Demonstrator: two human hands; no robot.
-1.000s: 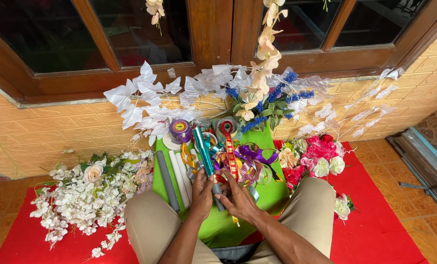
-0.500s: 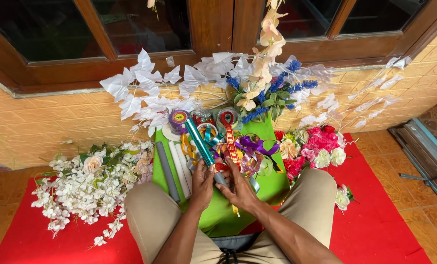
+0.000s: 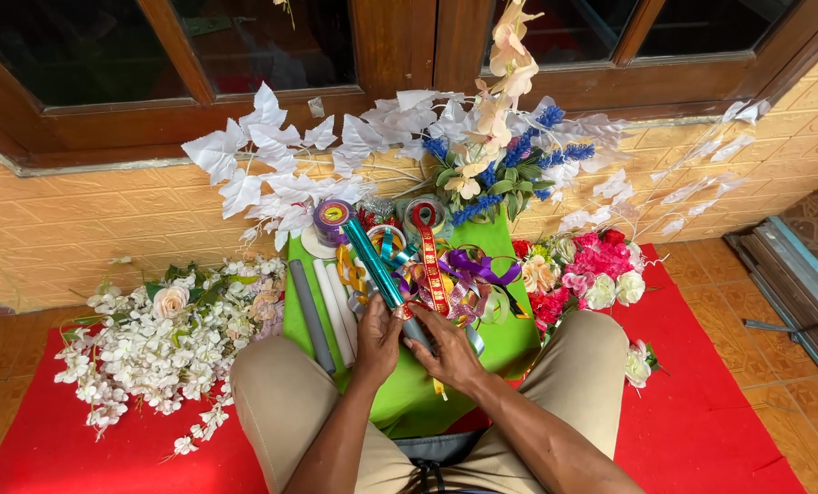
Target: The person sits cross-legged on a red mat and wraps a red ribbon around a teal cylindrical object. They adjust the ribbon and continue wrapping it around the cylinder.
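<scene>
The left hand (image 3: pixel 377 340) is closed around the near end of a shiny teal roll (image 3: pixel 379 267) of wrapping foil. The right hand (image 3: pixel 447 350) is closed on the same near end from the right side, with its fingers curled over the roll. The roll is held tilted, with its far end pointing up and to the left, above a green sheet (image 3: pixel 509 338) that is spread between the knees.

Just beyond the hands, a tangle of ribbons is seen on the green sheet: a red patterned ribbon (image 3: pixel 430 261), a purple bow (image 3: pixel 478 269) and gold ribbon loops (image 3: pixel 351 272). A purple ribbon spool (image 3: pixel 332 217) is located at the far edge. Grey and white rods (image 3: pixel 322 311) are laid just left of the left hand.

White artificial flowers (image 3: pixel 157 343) are spread to the left on a red mat (image 3: pixel 720 421). Pink and cream roses (image 3: pixel 584 270) are placed to the right. White leaf sprays (image 3: pixel 281 165) and blue flower stems (image 3: pixel 532 151) are propped against the far brick wall (image 3: pixel 70 229).
</scene>
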